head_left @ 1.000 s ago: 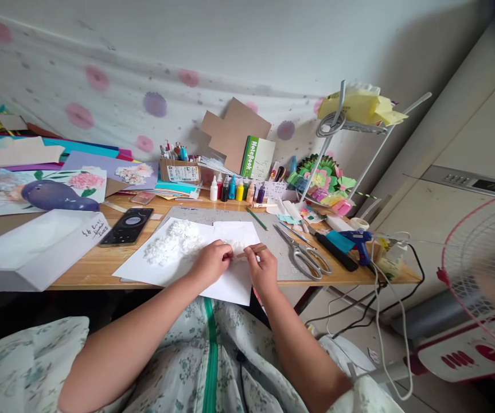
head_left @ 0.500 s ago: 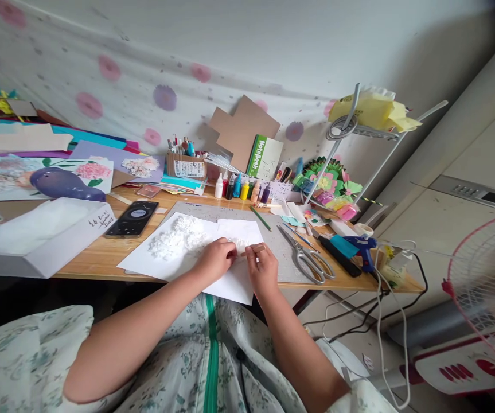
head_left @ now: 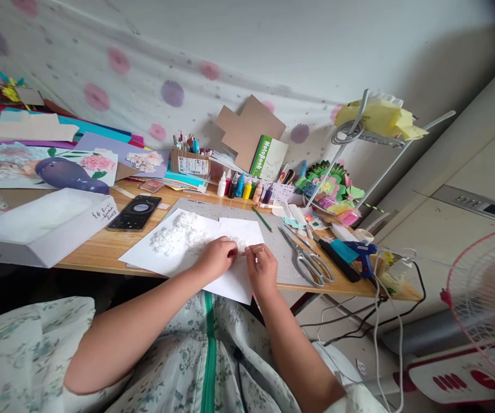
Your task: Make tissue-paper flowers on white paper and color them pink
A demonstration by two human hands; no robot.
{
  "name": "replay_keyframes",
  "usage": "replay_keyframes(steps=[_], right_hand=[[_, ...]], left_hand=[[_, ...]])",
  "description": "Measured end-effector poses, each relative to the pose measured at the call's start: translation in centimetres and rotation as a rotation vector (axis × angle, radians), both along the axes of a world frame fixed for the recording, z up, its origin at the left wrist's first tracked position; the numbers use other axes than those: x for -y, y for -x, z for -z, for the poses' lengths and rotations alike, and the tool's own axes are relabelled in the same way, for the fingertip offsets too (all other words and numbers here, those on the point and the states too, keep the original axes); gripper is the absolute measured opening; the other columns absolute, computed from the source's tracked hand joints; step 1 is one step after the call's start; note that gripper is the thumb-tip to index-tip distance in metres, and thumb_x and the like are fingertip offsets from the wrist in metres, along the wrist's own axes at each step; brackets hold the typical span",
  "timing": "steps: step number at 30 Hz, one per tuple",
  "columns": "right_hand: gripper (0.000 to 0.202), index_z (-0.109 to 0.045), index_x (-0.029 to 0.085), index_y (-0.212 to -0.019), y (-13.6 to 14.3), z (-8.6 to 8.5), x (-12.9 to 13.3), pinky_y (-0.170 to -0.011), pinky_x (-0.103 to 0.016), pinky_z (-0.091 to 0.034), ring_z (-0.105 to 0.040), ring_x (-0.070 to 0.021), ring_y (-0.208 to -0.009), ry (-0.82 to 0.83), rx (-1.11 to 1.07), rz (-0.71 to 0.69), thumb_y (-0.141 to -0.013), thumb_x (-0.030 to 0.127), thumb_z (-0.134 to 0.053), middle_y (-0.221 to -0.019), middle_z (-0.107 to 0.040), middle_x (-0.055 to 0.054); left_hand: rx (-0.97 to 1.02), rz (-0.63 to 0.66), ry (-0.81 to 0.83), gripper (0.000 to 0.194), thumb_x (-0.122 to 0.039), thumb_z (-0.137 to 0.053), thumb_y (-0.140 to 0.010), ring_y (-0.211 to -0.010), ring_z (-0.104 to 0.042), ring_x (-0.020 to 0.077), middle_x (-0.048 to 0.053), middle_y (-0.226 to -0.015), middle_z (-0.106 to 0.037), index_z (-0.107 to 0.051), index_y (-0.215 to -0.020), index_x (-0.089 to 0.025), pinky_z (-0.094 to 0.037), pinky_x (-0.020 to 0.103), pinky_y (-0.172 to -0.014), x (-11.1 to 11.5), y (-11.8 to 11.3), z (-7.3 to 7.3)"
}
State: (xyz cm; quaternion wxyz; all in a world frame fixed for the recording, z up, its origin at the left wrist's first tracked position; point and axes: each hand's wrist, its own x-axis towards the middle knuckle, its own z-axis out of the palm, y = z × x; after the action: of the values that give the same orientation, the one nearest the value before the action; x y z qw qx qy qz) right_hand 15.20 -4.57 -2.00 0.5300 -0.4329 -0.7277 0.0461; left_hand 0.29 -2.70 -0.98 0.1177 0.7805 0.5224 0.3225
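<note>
Paper (head_left: 230, 284), white and laid in overlapping sheets, is spread over a grey mat (head_left: 230, 210) on the worktop (head_left: 90, 252). White pieces (head_left: 177, 234) are heaped on the paper's left part. Over its right part, a slim tan strip (head_left: 257, 249) is pinched in the right hand (head_left: 263, 268). The left hand (head_left: 218, 259) is held just beside, fingers drawn narrowly together; whether anything is gripped there cannot be told. Scissors (head_left: 310, 265) are placed right of the paper, a phone (head_left: 136, 213) left of it.
</note>
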Motion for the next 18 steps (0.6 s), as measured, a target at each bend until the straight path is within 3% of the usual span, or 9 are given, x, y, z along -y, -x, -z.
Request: replay_keyframes(steps=[8, 18], right_hand=[[0.025, -0.060, 0.022, -0.067, 0.7, -0.5, -0.3, -0.063, -0.028, -0.038, -0.051, -0.0174, -0.066, 0.048, 0.085, -0.068, -0.090, 0.025, -0.049, -0.068, -0.057, -0.003], [0.031, -0.062, 0.018, -0.070, -0.6, 0.1, -0.6, -0.062, -0.027, -0.042, -0.059, -0.0160, -0.066, 0.050, -0.172, 0.048, -0.092, 0.035, -0.047, -0.069, -0.063, -0.004]], left_hand=[[0.030, -0.010, -0.003, 0.013, -0.009, -0.054, -0.074, -0.068, -0.055, 0.0172, 0.002, -0.070, -0.056, -0.061, -0.067, -0.018, -0.039, 0.027, -0.062, 0.1, 0.0, 0.0], [0.100, -0.002, -0.005, 0.021, -0.001, -0.050, -0.067, -0.068, -0.055, 0.0157, 0.001, -0.070, -0.057, -0.063, -0.068, -0.018, -0.041, 0.026, -0.065, 0.0, 0.0, 0.1]])
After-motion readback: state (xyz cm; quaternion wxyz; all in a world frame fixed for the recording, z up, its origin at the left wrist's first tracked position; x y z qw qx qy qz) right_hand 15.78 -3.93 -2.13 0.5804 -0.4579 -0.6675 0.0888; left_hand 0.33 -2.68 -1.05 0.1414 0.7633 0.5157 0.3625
